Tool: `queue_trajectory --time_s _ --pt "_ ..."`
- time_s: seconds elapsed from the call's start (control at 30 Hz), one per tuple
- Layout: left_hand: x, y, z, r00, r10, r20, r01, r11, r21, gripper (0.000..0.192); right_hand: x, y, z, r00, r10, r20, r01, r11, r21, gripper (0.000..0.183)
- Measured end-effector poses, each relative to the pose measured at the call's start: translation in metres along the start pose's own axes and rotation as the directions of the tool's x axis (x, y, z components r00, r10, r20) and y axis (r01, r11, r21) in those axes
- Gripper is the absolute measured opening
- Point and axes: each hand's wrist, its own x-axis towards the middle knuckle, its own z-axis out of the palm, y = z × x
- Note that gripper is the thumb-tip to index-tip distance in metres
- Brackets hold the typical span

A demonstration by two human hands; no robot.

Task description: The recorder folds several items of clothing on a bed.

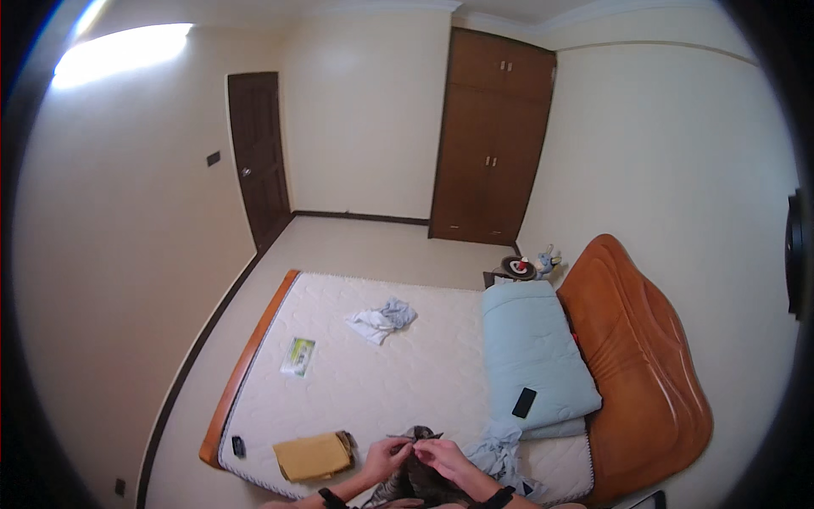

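Observation:
At the near edge of the bed, my left hand (385,459) and my right hand (442,457) meet fingertip to fingertip. Between them they pinch a narrow dark strip, perhaps a fabric tie, whose ends stick out to both sides. Dark patterned fabric (416,483) lies below and behind the hands, close to my body. A folded yellow cloth (313,457) rests on the mattress left of my left hand. Crumpled pale blue fabric (499,458) lies right of my right hand. Both wrists wear black bands.
On the mattress (394,382) are crumpled white and grey cloths (381,319), a green-and-white packet (298,356) and a small black object (238,446). A black phone (524,403) lies on a folded light blue quilt (534,350) by the brown headboard (642,369). A bedside stand holds a plush toy (545,262).

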Motion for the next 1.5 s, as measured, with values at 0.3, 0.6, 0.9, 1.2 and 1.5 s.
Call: queue_trajectory --time_s 0.3,0.6,0.9,1.2,1.5 --pt "0.014 -0.008 0.017 0.997 0.067 -0.027 -0.064 0.990 0.124 0.025 0.017 0.001 -0.016 0.998 0.029 0.060 -0.043 0.965 0.257 0.009" --pt "0.023 -0.066 0.009 0.896 -0.276 0.348 0.333 0.936 -0.113 0.035 0.024 -0.010 -0.011 0.979 -0.105 0.173 0.178 0.859 -0.481 0.014" --pt "0.011 -0.097 0.021 0.947 -0.211 0.242 0.165 0.967 0.196 0.030 0.042 0.022 -0.026 0.983 0.102 0.152 -0.057 0.960 -0.274 0.018" --pt "-0.002 -0.058 0.010 0.796 -0.325 0.511 0.520 0.800 -0.300 0.043 0.027 0.010 -0.015 0.975 0.115 0.189 0.040 0.748 -0.662 0.018" --pt "-0.007 -0.053 0.017 0.938 -0.218 0.269 0.267 0.950 -0.160 0.021 0.013 0.020 -0.008 0.991 0.082 0.104 -0.036 0.922 -0.386 0.013"
